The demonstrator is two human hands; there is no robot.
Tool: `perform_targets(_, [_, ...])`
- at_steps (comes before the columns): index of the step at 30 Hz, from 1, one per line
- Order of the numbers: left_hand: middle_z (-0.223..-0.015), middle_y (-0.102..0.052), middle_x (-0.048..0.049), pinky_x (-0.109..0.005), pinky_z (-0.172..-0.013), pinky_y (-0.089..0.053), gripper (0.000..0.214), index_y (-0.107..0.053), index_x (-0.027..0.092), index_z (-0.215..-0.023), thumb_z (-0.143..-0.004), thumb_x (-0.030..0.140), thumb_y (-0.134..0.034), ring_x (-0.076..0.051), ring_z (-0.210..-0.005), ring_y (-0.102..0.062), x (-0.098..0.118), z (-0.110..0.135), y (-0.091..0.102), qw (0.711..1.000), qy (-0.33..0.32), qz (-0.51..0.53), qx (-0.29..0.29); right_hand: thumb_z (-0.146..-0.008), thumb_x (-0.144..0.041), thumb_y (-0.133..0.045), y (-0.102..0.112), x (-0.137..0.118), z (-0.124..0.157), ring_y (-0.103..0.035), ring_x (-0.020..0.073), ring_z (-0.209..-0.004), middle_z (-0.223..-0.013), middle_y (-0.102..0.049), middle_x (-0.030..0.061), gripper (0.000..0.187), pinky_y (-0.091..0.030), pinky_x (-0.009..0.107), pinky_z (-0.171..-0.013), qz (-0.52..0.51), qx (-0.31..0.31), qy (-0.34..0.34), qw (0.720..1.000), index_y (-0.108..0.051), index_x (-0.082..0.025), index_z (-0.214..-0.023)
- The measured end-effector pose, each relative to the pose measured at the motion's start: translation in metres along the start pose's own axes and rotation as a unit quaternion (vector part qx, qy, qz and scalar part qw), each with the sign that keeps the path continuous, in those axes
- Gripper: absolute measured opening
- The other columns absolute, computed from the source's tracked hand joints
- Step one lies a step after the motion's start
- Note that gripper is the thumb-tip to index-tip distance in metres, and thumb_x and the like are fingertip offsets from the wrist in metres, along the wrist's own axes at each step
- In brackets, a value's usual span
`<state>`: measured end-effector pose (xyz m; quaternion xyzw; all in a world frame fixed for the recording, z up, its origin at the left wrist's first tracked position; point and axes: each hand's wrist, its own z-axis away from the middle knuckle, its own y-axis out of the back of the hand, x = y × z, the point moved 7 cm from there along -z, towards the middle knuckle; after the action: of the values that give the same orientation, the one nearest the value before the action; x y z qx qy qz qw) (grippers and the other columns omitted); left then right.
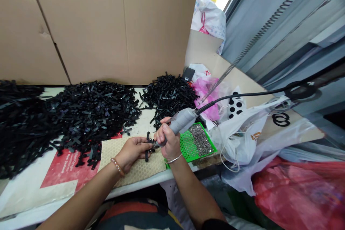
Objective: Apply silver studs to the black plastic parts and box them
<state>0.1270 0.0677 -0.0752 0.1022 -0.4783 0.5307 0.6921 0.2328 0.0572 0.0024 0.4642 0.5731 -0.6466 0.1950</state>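
Black plastic piece (147,146), light, stiff and best taken by its thin arms, sits pinched in a narrow grip of the left hand (132,152) above a beige textured mat (134,169), while the right hand (167,140) wraps a grey rotary tool (183,121), its tip just beside the piece.

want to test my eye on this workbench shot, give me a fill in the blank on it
The right hand grips a grey rotary tool fed by a black ____.
The small black piece at the tool's tip is held by the ____ hand.
The perforated tray beside them, under a heap of small silvery bits, is ____.
The left wrist wears a ____ bracelet.

Missing words: cable; left; green; beaded
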Motion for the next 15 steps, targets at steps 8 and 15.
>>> perform_targets(8, [-0.070,-0.069,-0.0044,-0.025,-0.058,-0.048,0.036,-0.069,0.011,-0.077,-0.052,0.030,-0.086,-0.010,-0.055,-0.057,-0.0008,-0.0010,0.0014,1.000,-0.001,0.000,0.003,-0.077,-0.034,-0.067,0.0009,0.0039,0.0021,-0.037,0.0053,-0.036,-0.042,-0.042,-0.0120,0.023,-0.036,0.020,-0.044,-0.006,-0.011,0.008,1.000,-0.053,-0.019,-0.088])
perform_targets(15, [-0.075,-0.071,-0.0075,-0.026,-0.061,-0.049,0.039,-0.070,0.010,-0.078,-0.051,0.033,-0.087,-0.011,-0.058,-0.058,-0.0007,-0.0011,0.0007,1.000,-0.007,0.004,-0.006,-0.077,-0.035,-0.067,0.0018,0.0059,0.0029,-0.038,0.0056,-0.037,-0.043,-0.041,-0.0119,0.024,-0.037,0.020,-0.044,0.008,-0.010,0.009,1.000,-0.053,-0.019,-0.088])
